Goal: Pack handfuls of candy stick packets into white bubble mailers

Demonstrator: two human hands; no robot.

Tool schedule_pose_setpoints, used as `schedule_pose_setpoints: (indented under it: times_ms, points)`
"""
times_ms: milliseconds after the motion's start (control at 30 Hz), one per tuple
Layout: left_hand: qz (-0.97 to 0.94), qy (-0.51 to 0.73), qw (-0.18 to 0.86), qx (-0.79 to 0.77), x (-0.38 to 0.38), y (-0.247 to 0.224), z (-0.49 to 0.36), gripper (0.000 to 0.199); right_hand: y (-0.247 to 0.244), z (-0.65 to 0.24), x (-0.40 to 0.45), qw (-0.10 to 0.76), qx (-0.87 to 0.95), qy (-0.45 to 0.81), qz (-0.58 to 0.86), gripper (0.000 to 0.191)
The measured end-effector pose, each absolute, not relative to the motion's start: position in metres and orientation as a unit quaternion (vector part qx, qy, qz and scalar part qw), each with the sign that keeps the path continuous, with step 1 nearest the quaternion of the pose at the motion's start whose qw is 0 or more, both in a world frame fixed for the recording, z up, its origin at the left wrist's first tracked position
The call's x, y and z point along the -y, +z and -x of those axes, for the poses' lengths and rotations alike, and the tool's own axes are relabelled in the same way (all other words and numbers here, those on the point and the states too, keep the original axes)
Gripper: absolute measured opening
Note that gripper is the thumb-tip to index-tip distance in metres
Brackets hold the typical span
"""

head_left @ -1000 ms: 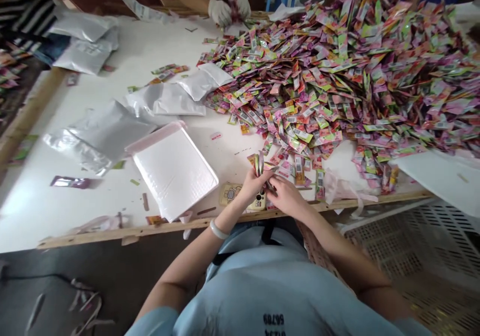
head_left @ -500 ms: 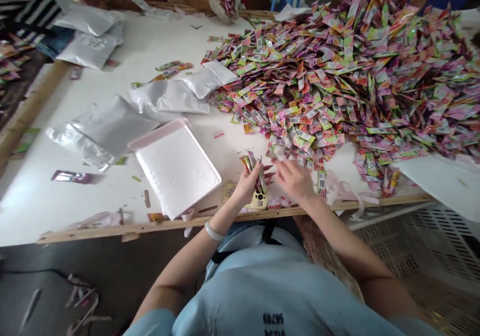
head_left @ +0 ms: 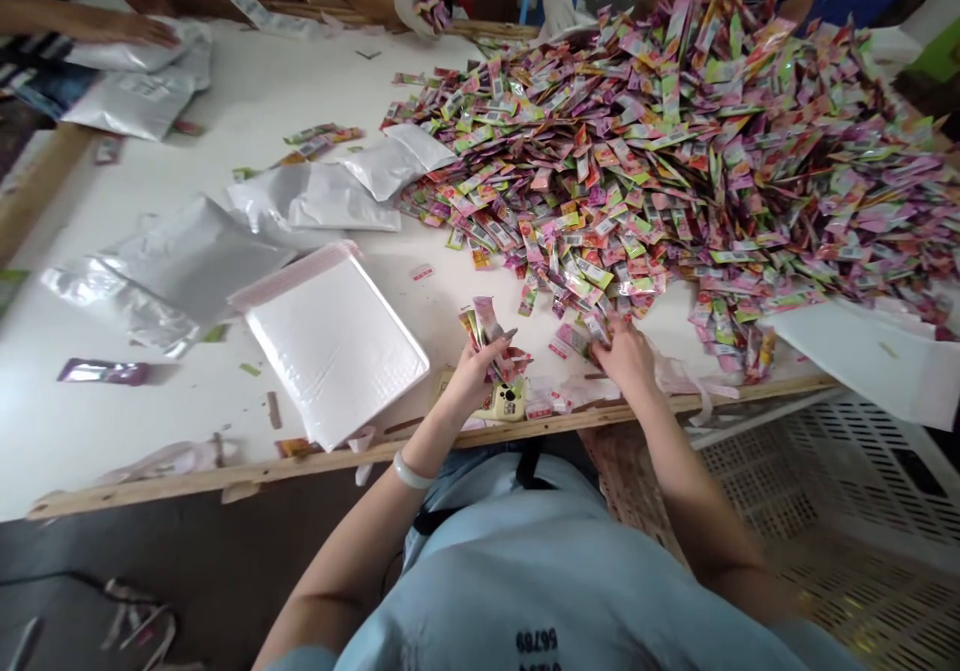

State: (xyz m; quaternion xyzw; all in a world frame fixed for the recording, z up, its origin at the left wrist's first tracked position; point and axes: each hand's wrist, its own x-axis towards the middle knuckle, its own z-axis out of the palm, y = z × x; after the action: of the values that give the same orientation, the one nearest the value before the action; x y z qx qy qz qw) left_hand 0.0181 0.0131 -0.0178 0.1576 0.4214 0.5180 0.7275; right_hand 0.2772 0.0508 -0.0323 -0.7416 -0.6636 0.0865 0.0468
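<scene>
My left hand [head_left: 472, 373] is closed around a small bunch of narrow foil packets [head_left: 484, 317], whose ends stick up past the thumb. Below that bunch, near the table's edge, lies a pale yellow phone case [head_left: 501, 403], partly hidden. My right hand [head_left: 628, 353] is at the near fringe of a large heap of pink, green and purple packets [head_left: 637, 176]. Its thumb and fingers are closed on a few packets [head_left: 576, 339] lying at the fringe; how many it grips cannot be made out.
To the left lie a stack of white plastic mailer bags [head_left: 341, 341], several filled silver pouches [head_left: 195, 261] and a purple packet [head_left: 103, 371]. White perforated crates [head_left: 862, 481] stand below the table at right. Gloved hands [head_left: 415, 9] of a co-worker hold packets across the table.
My right hand has moved right and away from my left, onto packets at the heap's edge. The left still holds its bunch. Across the table, another gloved hand and a bare hand on pouches have appeared.
</scene>
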Motion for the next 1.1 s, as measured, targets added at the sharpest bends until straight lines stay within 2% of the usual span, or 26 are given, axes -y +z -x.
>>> schedule_pose_setpoints:
  times_ms: [67,167,267,400,533,700,767,833,933,1000,1100]
  points:
    - [-0.169,0.521,0.732,-0.405,-0.011,-0.019,-0.017,0.045,-0.034,-0.285,-0.045,0.099,0.665,0.083,0.736,0.024]
    - [-0.199,0.516,0.737,-0.388,-0.009,-0.023,-0.02,0.046,-0.037,-0.294,-0.038,0.186,0.679,0.104,0.703,0.018]
    - [-0.218,0.501,0.744,-0.383,-0.007,-0.024,-0.025,0.046,-0.044,-0.291,-0.035,0.186,0.701,0.137,0.674,0.024]
    - [-0.22,0.505,0.739,-0.387,-0.006,-0.023,-0.034,0.044,-0.054,-0.275,-0.028,0.179,0.69,0.116,0.692,0.041]
    - [-0.215,0.493,0.739,-0.405,-0.008,-0.023,-0.045,0.04,-0.053,-0.26,-0.018,0.187,0.673,0.157,0.698,0.032]
    - [-0.27,0.504,0.707,-0.416,-0.015,-0.024,-0.063,0.036,-0.033,-0.231,-0.002,0.307,0.672,0.27,0.617,0.026]
    - [-0.275,0.518,0.696,-0.414,-0.019,-0.025,-0.066,0.031,-0.025,-0.226,-0.002,0.32,0.696,0.315,0.56,0.026]
    - [-0.256,0.554,0.672,-0.42,-0.024,-0.025,-0.064,0.029,-0.02,-0.231,-0.014,0.316,0.714,0.312,0.542,0.025]
    - [-0.205,0.569,0.668,-0.434,-0.03,-0.025,-0.056,0.035,-0.023,-0.253,-0.049,0.277,0.7,0.154,0.64,0.034]
    - [-0.176,0.552,0.687,-0.439,-0.032,-0.024,-0.053,0.038,-0.029,-0.267,-0.075,0.186,0.689,0.037,0.7,0.041]
    - [-0.17,0.523,0.714,-0.434,-0.03,-0.023,-0.051,0.039,-0.035,-0.278,-0.097,0.068,0.729,-0.017,0.681,0.028]
